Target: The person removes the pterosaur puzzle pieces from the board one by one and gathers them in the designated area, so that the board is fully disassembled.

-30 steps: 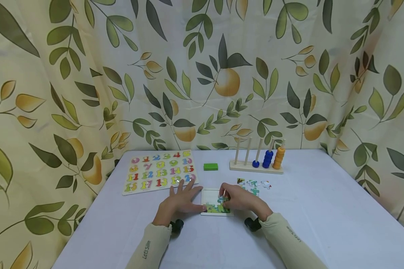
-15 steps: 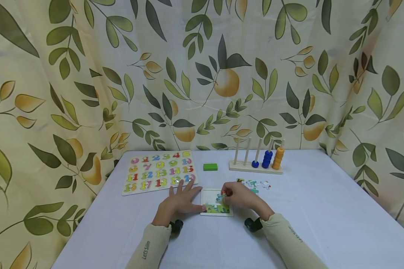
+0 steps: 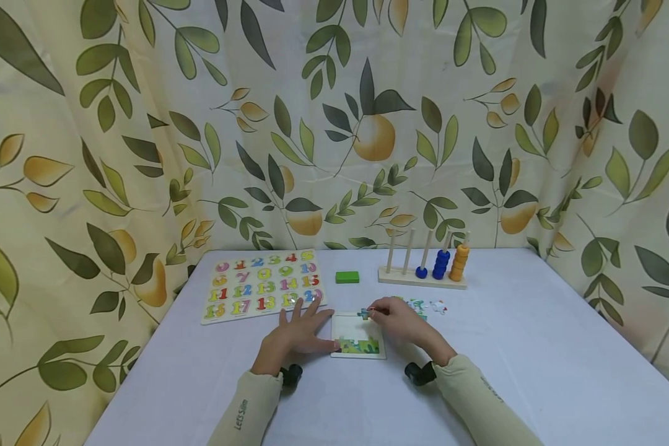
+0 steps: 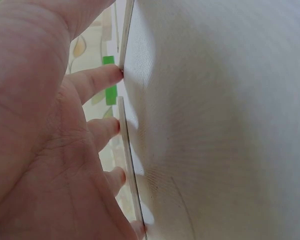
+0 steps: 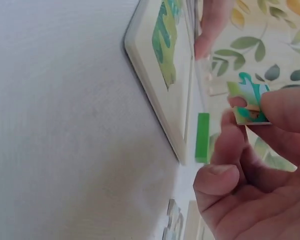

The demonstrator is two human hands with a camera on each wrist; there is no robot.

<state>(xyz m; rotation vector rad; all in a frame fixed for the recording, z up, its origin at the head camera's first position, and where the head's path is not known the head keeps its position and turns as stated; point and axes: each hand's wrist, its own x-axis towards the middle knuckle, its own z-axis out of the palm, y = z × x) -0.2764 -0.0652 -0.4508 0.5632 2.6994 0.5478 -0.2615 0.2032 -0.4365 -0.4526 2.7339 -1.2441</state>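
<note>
While the left hand [image 3: 295,337] lies with fingers spread, steadying the puzzle tray [image 3: 358,335] near the table's front edge, the right hand [image 3: 398,322] pinches a puzzle piece [image 3: 363,314] above it.

The number board [image 3: 263,285], left of the green block [image 3: 347,277], shows numerals 1 to 20; the left sleeve [image 3: 240,414] reads "Let's Slim".

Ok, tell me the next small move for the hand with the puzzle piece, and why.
Probably lower the puzzle piece onto the bare upper part of the puzzle tray. The right hand pinches it above the tray's far edge, only the bottom row looks filled, and the left hand rests flat beside the tray.
</note>
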